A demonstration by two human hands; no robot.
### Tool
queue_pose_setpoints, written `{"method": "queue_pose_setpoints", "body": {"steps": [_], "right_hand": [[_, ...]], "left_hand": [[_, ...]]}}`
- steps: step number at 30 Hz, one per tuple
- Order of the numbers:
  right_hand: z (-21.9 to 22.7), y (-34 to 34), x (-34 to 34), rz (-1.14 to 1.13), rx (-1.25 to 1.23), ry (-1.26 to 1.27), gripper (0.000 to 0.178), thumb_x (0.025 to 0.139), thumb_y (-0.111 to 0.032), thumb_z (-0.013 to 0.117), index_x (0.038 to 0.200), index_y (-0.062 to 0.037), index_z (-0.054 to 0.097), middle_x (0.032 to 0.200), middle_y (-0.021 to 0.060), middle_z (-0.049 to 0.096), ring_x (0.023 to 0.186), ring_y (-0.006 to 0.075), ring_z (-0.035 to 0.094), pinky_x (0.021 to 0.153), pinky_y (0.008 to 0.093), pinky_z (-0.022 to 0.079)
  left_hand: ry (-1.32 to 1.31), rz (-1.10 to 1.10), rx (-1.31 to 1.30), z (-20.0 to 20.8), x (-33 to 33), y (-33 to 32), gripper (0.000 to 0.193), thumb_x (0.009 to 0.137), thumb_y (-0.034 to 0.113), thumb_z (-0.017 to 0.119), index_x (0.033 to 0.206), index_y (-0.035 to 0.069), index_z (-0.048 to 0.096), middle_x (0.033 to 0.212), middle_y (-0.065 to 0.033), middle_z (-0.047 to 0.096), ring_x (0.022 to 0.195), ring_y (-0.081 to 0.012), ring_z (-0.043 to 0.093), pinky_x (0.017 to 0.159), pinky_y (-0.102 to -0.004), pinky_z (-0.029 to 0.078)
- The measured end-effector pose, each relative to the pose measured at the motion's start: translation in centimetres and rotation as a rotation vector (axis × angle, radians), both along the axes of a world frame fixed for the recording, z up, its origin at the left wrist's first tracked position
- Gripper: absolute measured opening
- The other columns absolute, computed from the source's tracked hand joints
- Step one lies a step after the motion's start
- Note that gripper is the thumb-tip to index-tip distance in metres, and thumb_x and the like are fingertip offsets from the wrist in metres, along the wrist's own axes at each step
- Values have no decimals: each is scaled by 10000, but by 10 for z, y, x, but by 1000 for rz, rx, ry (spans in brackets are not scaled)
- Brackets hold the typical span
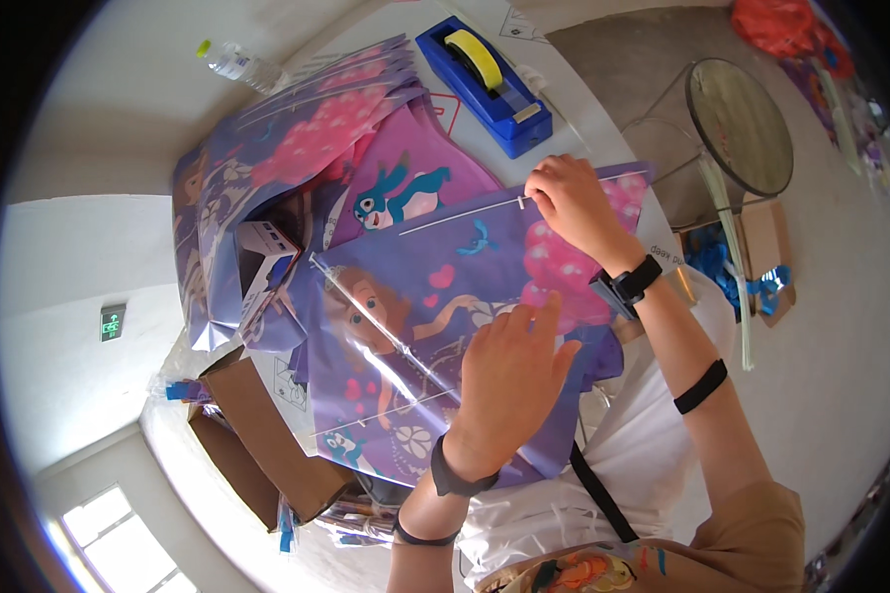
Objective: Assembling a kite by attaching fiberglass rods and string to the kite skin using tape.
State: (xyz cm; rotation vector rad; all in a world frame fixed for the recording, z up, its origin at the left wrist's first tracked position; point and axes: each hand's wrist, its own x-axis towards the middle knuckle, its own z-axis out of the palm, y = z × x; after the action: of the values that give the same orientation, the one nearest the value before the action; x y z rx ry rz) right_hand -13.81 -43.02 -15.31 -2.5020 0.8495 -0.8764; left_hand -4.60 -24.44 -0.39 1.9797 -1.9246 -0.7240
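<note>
A purple kite (435, 296) of thin printed sheet, with a cartoon figure, pink hearts and pink balloons, lies spread in front of me. A thin white rod (455, 217) runs along its far edge. My right hand (574, 203) is closed at that edge, fingers curled down; a small white piece shows by the fingertips. Across the lower middle of the sheet rests my left hand (509, 376), fingers stretched out and holding nothing. Shiny creases cross the sheet on the left. Beneath and beyond it lies a pile of similar purple kites (297, 138), partly folded over.
A blue tape dispenser (514, 114) with a yellow core stands on the white table (588, 99). Behind the pile is a clear bottle (239, 65). A cardboard box (267, 435) sits at left. To the right are a round stool (740, 127), pale rods (732, 247) and another box (769, 247).
</note>
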Motion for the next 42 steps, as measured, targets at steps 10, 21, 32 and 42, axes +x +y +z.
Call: {"method": "queue_pose_setpoints", "body": {"steps": [10,21,32,42], "right_hand": [[-4,2,3,-44,3,11,111,775,-22,645,791,-83,554,859,46,574,876,259,554,805,388,427],[-5,1,5,-48,3,11,90,785,-17,623,770,-85,565,834,52,570,860,260,546,804,384,421],[-4,1,4,-45,14,7,134,772,-11,645,798,-88,538,862,34,572,877,260,551,788,386,422],[-8,1,5,-62,-5,13,124,776,-17,637,800,-87,537,857,37,569,872,260,552,784,386,422]], "left_hand": [[5,1,13,-1,3,0,453,912,247,647,1263,-22,553,1014,-162,641,898,-353,623,785,-435,495],[-1,5,-8,-4,3,3,443,913,249,643,1252,-23,555,1012,-159,643,895,-350,623,781,-435,495],[-14,2,-26,1,5,0,446,896,229,664,1260,-8,564,988,-149,645,864,-343,628,752,-426,501],[-50,8,-47,11,13,-14,451,886,238,679,1258,4,584,947,-144,637,832,-347,620,727,-430,497]]}}
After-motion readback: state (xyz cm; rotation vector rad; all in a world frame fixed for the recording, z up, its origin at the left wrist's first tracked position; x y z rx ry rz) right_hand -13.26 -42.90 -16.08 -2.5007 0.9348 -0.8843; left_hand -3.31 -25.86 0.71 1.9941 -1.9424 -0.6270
